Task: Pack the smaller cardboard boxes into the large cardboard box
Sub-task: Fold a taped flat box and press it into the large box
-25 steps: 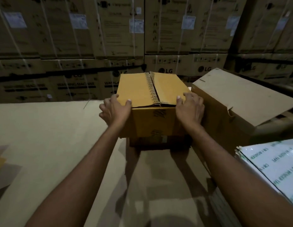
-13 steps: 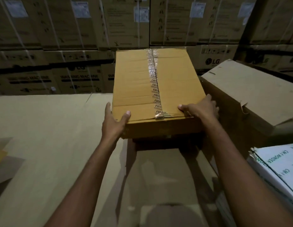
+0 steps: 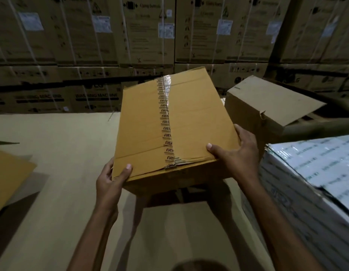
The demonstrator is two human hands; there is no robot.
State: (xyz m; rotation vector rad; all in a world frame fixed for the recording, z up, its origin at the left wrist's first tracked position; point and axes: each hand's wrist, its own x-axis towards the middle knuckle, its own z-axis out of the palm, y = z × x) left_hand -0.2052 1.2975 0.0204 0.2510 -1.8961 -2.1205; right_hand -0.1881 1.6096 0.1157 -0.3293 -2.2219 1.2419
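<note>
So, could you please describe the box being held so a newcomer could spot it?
Before the wall of stacked cartons, the left hand and right hand hold a yellowish box. Unlike the duller open-flapped box beside it, printed tape runs along its top.

A mustard-yellow rectangular cardboard box (image 3: 189, 122) carries a clear tape strip (image 3: 165, 122) printed with repeated black lettering, beside a white plastic-wrapped carton (image 3: 314, 169).

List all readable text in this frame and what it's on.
"EVER" (cut off), repeated on the tape of the held yellow box.
"WASHING MACHINE" on the stacked cartons behind.
White carton labels and print on the wrapped white stack: too blurred to read.
</note>
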